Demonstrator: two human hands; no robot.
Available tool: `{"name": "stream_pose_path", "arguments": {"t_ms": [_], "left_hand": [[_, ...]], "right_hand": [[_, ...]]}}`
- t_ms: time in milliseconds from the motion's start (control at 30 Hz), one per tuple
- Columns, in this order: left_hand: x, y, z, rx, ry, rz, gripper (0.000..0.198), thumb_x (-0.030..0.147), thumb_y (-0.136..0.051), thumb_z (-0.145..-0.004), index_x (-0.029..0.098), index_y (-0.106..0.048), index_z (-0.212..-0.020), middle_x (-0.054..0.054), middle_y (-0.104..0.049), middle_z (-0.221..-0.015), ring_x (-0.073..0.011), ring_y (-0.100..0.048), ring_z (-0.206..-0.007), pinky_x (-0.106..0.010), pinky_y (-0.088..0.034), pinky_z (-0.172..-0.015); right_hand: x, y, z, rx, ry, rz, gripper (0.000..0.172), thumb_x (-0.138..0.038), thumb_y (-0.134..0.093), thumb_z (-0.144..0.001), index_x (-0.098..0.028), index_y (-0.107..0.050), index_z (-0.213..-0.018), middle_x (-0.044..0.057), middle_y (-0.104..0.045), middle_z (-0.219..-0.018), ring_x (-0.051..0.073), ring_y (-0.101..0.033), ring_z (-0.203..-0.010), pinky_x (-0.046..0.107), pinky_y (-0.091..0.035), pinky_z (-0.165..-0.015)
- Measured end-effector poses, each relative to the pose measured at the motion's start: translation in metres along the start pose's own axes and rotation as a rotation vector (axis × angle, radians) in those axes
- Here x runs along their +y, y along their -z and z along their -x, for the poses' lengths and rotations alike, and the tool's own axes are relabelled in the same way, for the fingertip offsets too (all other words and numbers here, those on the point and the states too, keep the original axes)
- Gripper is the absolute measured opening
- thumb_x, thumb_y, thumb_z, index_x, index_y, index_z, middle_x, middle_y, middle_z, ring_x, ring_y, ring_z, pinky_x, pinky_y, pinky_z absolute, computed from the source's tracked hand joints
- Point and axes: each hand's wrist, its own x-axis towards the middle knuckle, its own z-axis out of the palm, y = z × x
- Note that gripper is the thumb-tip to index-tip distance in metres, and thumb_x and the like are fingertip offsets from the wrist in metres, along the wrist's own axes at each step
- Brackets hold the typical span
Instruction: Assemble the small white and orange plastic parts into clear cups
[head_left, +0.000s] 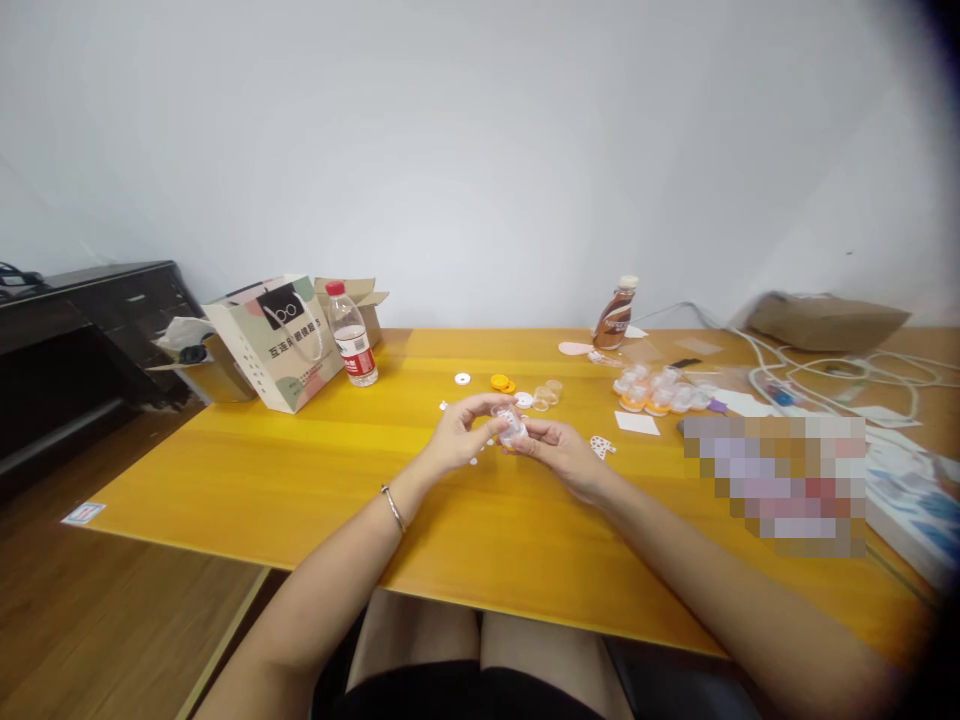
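Observation:
Between my two hands, above the middle of the yellow table point(315, 500), is a small clear plastic cup point(513, 428) with something pale in it. My left hand point(466, 432) grips it from the left, and my right hand point(555, 448) pinches it from the right. A bit of orange shows under it. Just beyond the fingers are orange discs point(502, 383), a white disc point(463, 379) and small clear cups point(547, 397). Near my right hand lies a white spotted cut-out point(601, 446). Small white pieces are partly hidden beneath my hands.
On the left stand a paper bag point(281, 350), a water bottle point(349, 335) and cardboard boxes. Right of centre are a brown drink bottle point(616, 315) and a cluster of clear cups with orange bases point(656, 390). White cables point(817, 365) and a blurred-out item point(787, 480) lie further right.

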Motion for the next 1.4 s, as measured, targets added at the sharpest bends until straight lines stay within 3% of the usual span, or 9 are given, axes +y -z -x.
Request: {"name": "stream_pose_path", "arguments": {"t_ms": [267,567,767,867,1000,1100,1200,1300,1400], "left_hand": [[-0.006,-0.012,-0.001,0.332,0.044,-0.237,0.028,0.035,-0.068,-0.062,0.014,-0.056,-0.076,-0.003,-0.061,-0.077,-0.0132,-0.055,-0.076,-0.028,-0.043,-0.077],[0.004,0.009,0.0,-0.075,0.066,0.021,0.035,0.04,-0.05,-0.079,0.016,-0.058,-0.104,-0.008,-0.06,-0.104,-0.018,-0.056,-0.094,-0.028,-0.043,-0.081],[-0.005,0.008,-0.002,0.068,0.028,-0.352,0.033,0.037,-0.063,-0.069,0.015,-0.06,-0.092,-0.005,-0.061,-0.087,-0.0145,-0.056,-0.08,-0.024,-0.044,-0.069],[-0.005,0.013,-0.002,-0.051,-0.016,-0.335,0.027,0.033,-0.062,-0.071,0.014,-0.059,-0.09,-0.005,-0.061,-0.083,-0.0136,-0.056,-0.077,-0.026,-0.044,-0.072],[0.007,0.017,0.0,-0.266,-0.086,-0.188,0.024,0.029,-0.05,-0.081,0.017,-0.057,-0.101,-0.009,-0.056,-0.108,-0.0173,-0.052,-0.102,-0.03,-0.04,-0.088],[0.008,0.014,0.002,-0.176,-0.068,-0.314,0.03,0.031,-0.048,-0.082,0.021,-0.051,-0.11,-0.008,-0.049,-0.119,-0.0181,-0.048,-0.106,-0.032,-0.04,-0.088],[0.002,0.011,0.003,-0.073,0.039,-0.494,0.029,0.035,-0.051,-0.079,0.017,-0.053,-0.102,-0.007,-0.059,-0.097,-0.016,-0.056,-0.083,-0.031,-0.045,-0.075],[0.003,0.013,0.003,-0.23,0.007,-0.464,0.021,0.032,-0.049,-0.081,0.016,-0.056,-0.093,-0.006,-0.061,-0.089,-0.0148,-0.056,-0.081,-0.03,-0.044,-0.078],[0.012,0.015,0.005,-0.32,-0.084,-0.361,0.026,0.03,-0.05,-0.081,0.02,-0.053,-0.104,-0.008,-0.052,-0.114,-0.0166,-0.048,-0.107,-0.03,-0.038,-0.091]], "right_hand": [[-0.005,-0.014,-0.001,0.14,0.073,0.108,0.04,-0.043,-0.062,-0.068,-0.026,-0.062,-0.104,0.0,-0.064,-0.104,0.026,-0.052,-0.107,0.046,-0.035,-0.097],[0.004,-0.004,-0.002,0.0,-0.029,-0.138,0.036,-0.043,-0.06,-0.07,-0.019,-0.065,-0.095,0.006,-0.066,-0.095,0.02,-0.061,-0.088,0.038,-0.044,-0.087],[0.009,0.0,-0.005,0.138,0.043,0.168,0.037,-0.039,-0.063,-0.067,-0.024,-0.062,-0.1,0.001,-0.065,-0.097,0.023,-0.057,-0.096,0.041,-0.04,-0.091],[0.013,0.002,-0.004,0.042,0.005,0.151,0.034,-0.04,-0.061,-0.069,-0.021,-0.064,-0.096,0.003,-0.066,-0.092,0.022,-0.059,-0.089,0.04,-0.043,-0.086],[0.014,0.002,-0.004,-0.026,-0.009,0.031,0.033,-0.042,-0.056,-0.072,-0.016,-0.064,-0.091,0.005,-0.065,-0.086,0.019,-0.059,-0.081,0.035,-0.047,-0.077],[0.012,0.002,-0.005,0.045,0.03,0.148,0.033,-0.041,-0.058,-0.07,-0.018,-0.062,-0.094,0.004,-0.065,-0.09,0.02,-0.058,-0.086,0.036,-0.045,-0.081],[0.012,0.003,-0.005,0.083,0.041,0.291,0.034,-0.04,-0.06,-0.069,-0.019,-0.062,-0.096,0.003,-0.064,-0.091,0.021,-0.057,-0.089,0.037,-0.043,-0.084],[0.009,0.006,-0.004,-0.02,0.01,0.277,0.033,-0.041,-0.058,-0.07,-0.017,-0.064,-0.092,0.003,-0.065,-0.086,0.02,-0.058,-0.082,0.035,-0.045,-0.079],[0.006,0.006,-0.003,-0.065,0.013,0.234,0.034,-0.042,-0.057,-0.071,-0.016,-0.064,-0.092,0.003,-0.065,-0.086,0.02,-0.059,-0.081,0.035,-0.045,-0.078]]}}
